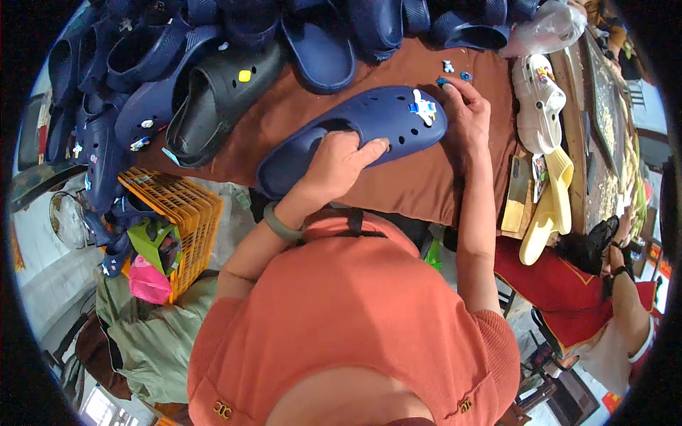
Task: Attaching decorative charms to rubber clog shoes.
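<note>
A navy clog [380, 117] lies aslant over the brown cloth [419, 181], its holed toe to the right. My left hand [339, 162] is closed on its side, fingers inside the opening and thumb on the upper. A white astronaut-like shoe charm [423, 108] sits on the toe. Just beyond the toe, my right hand [469, 113] pinches a small blue charm [442, 82], whose shape is partly hidden by the fingertips. Two loose charms lie close by: a pale figure [447, 66] and a dark blue piece [466, 76].
Several navy clogs [145, 57] crowd the back and left, with a black clog [231, 85] in front. At right are a white clog [538, 106] and yellow slippers [554, 199]. An orange crate [192, 213] stands lower left. Another person's arm [629, 298] shows at far right.
</note>
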A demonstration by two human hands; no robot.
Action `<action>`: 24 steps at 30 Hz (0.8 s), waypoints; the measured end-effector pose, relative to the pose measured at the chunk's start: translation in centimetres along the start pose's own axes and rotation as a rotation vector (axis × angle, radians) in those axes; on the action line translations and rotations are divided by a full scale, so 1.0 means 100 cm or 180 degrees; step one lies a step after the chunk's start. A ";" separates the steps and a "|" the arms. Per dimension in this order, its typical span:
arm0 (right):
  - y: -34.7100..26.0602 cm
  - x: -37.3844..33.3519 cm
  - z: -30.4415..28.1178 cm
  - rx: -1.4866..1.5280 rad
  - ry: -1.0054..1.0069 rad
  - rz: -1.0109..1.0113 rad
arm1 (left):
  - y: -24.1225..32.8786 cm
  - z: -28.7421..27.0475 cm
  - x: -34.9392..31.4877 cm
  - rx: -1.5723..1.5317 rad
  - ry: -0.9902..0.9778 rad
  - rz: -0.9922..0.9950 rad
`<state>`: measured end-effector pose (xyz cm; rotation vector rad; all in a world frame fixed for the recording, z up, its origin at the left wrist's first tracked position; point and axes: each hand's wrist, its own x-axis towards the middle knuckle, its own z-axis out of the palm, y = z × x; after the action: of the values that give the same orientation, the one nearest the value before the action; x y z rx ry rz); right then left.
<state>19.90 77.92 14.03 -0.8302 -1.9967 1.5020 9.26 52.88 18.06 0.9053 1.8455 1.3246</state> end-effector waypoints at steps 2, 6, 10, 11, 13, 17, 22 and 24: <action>-0.027 -0.014 -0.001 -0.0171 0.0100 0.0005 | 0.005 -0.001 0.000 -0.0195 -0.0029 0.0022; -0.049 -0.049 0.000 -0.1156 0.0009 -0.1796 | 0.004 -0.003 0.001 -0.0379 -0.0139 -0.0041; -0.052 -0.077 0.014 -0.1807 0.0267 -0.2292 | 0.005 -0.002 0.000 -0.0588 -0.0169 0.0091; -0.049 -0.079 0.017 -0.1818 0.0314 -0.2409 | 0.004 -0.002 0.000 -0.0558 -0.0131 0.0144; -0.046 -0.081 0.022 -0.1872 0.0376 -0.2451 | 0.005 -0.002 -0.001 -0.0530 -0.0095 0.0192; -0.042 -0.085 0.030 -0.1894 0.0486 -0.2568 | 0.006 -0.004 -0.001 -0.0547 -0.0144 -0.0016; -0.046 -0.093 0.039 -0.1847 0.0533 -0.2754 | -0.004 0.002 0.003 -0.0535 -0.0006 0.0143; -0.046 -0.092 0.037 -0.1940 0.0540 -0.2748 | -0.009 0.002 0.004 -0.0416 0.0021 0.0165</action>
<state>22.80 67.81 17.22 -0.1967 -2.2541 0.3358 9.06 53.14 17.10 0.8857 1.7286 1.4632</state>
